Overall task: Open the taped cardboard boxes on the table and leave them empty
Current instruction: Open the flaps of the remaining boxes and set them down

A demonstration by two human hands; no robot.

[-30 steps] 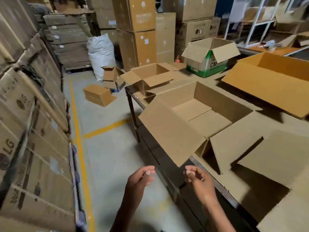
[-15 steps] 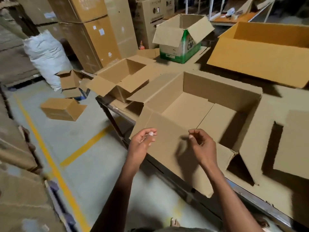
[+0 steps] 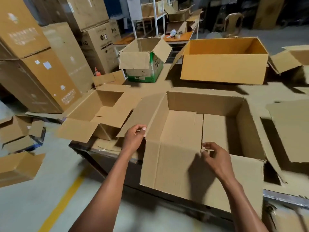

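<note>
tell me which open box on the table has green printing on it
The green-and-white box at the far side, left of the big orange-brown box. The other open boxes on the table are plain cardboard.

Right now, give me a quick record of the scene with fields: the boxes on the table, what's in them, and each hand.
nearest box: large brown cardboard box, flaps open, nothing visible inside
left neighbour: smaller brown cardboard box, open, looks empty
far boxes: green-and-white printed carton and wide yellow-brown box, both open
left hand: at the large box's left corner
right hand: fingers curled over the near flap; grip unclear
</note>
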